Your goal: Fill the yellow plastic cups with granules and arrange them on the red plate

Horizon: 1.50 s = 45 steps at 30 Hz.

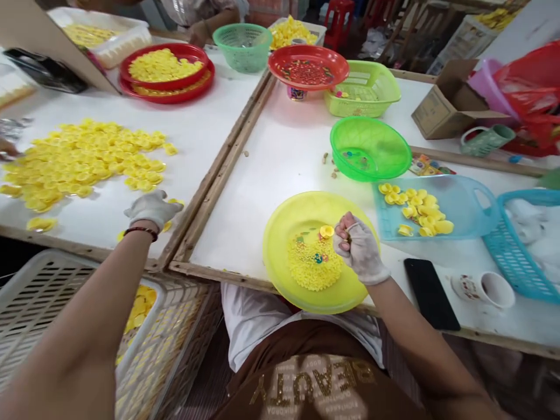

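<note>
My left hand [150, 210], in a pale fingerless glove, reaches over the left table beside a spread of yellow plastic pieces [87, 160]. Its fingertips are hard to make out, with a few yellow pieces right beside them. Over the right edge of a yellow plate [280, 268], my gloved right hand [357, 248] is closed with its fingers curled; what it holds is hidden. Small yellow beads [317, 277] lie heaped on the plate, with a yellow cup-shaped piece [326, 231] and some coloured bits near the right fingers.
A blue tray [470, 204] holds yellow pieces. Nearby are a green basket [370, 146], a black phone [431, 294], a white cup [499, 290] and a blue basket [516, 274]. Wooden strips [223, 163] divide the tables. A person's hand [6, 149] shows at the far left.
</note>
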{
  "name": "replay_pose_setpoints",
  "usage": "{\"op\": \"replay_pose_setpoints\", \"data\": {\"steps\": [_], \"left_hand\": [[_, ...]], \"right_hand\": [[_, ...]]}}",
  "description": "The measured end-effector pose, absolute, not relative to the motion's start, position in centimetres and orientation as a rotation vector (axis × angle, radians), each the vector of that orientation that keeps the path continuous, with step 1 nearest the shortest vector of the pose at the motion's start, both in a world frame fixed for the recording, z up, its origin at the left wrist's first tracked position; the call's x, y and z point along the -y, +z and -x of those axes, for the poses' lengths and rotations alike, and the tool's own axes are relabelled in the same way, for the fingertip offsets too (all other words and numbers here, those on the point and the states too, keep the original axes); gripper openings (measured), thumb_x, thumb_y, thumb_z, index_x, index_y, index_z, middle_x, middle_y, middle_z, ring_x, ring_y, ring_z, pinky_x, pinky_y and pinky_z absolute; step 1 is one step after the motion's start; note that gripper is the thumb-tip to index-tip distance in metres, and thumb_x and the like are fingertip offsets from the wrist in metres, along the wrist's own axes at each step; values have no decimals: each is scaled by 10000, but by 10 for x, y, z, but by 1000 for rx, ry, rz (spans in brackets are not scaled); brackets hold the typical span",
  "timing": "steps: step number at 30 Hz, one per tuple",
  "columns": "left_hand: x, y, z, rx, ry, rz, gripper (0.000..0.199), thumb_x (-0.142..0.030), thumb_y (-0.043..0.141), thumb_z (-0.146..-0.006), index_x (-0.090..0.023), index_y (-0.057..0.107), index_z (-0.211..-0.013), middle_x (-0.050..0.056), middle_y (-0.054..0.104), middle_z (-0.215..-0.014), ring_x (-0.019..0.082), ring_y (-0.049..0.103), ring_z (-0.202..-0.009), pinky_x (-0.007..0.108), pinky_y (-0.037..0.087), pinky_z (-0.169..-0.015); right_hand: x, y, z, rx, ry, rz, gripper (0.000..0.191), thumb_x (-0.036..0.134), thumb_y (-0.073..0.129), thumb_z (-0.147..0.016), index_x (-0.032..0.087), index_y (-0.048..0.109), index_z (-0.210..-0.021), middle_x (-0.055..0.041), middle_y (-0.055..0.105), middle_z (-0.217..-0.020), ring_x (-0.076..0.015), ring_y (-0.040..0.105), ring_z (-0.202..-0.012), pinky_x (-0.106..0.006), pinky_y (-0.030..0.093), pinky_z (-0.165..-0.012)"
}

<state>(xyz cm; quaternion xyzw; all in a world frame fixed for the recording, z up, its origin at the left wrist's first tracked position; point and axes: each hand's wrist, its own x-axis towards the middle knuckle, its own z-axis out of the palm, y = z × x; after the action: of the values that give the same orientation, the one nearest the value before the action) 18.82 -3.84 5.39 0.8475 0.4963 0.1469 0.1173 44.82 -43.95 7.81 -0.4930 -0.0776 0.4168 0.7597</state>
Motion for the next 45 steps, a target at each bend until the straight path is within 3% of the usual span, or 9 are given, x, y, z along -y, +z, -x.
{"op": "replay_pose_setpoints", "data": {"steps": [3,5,8,12,15,19,25,38,45], "left_hand": [[80,68,-231,-1327,722,-2519,370,-496,640,-775,-163,618,-935,67,659,-1069,341,545,-1191,512,406,-1002],[133,80,-272,-943,824,-2591,339,-417,542,-894,-157,625,-1095,39,638,-1140,277,558,-1160,430,421,-1011],[228,80,-337,-433,472,-2548,278,-321,558,-904,-151,634,-1111,82,637,-1109,188,621,-914,341,495,-861],[303,50,-402,-324,-45,-2553,412,-283,688,-773,-149,632,-1159,146,600,-1132,254,636,-892,354,499,-732],[310,37,-419,-269,-135,-2544,283,-206,651,-761,-164,657,-1040,124,612,-1084,243,635,-890,326,479,-717],[311,47,-405,-198,-51,-2411,166,-188,578,-757,-175,611,-919,23,609,-805,168,576,-724,276,432,-652],[332,64,-374,-205,40,-2128,92,-227,601,-701,-182,533,-743,-23,502,-678,124,434,-615,257,347,-571],[329,65,-357,-195,129,-2085,151,-224,644,-749,-154,664,-882,-10,556,-728,120,455,-640,243,377,-585],[325,70,-348,-210,106,-2031,257,-286,678,-801,-157,717,-1019,27,666,-841,144,549,-713,266,445,-666]], "right_hand": [[437,80,-457,142,873,1021,439,516,740,-817,202,446,-728,91,400,-602,-27,313,-406,-155,197,-339],[436,83,-464,117,823,996,443,519,734,-821,206,432,-735,97,389,-604,-24,294,-404,-153,192,-337],[436,91,-471,119,750,998,442,538,705,-838,210,425,-741,98,384,-609,-23,279,-396,-156,190,-332],[438,99,-472,150,728,1021,446,569,683,-842,217,424,-750,96,377,-609,-28,287,-397,-166,202,-330],[441,100,-471,172,703,1022,457,581,693,-828,221,421,-754,94,387,-610,-30,303,-403,-166,209,-334],[441,97,-470,207,621,1009,444,559,707,-823,221,428,-752,88,419,-619,-32,348,-411,-167,219,-339],[434,94,-463,268,553,1034,415,540,685,-843,221,447,-728,83,421,-612,-56,457,-444,-195,362,-380],[431,90,-452,330,545,1038,432,564,638,-876,216,465,-690,67,422,-604,-77,504,-464,-217,422,-400],[434,93,-457,261,634,959,433,551,663,-867,210,446,-710,74,401,-606,-48,402,-428,-176,263,-361]]}}
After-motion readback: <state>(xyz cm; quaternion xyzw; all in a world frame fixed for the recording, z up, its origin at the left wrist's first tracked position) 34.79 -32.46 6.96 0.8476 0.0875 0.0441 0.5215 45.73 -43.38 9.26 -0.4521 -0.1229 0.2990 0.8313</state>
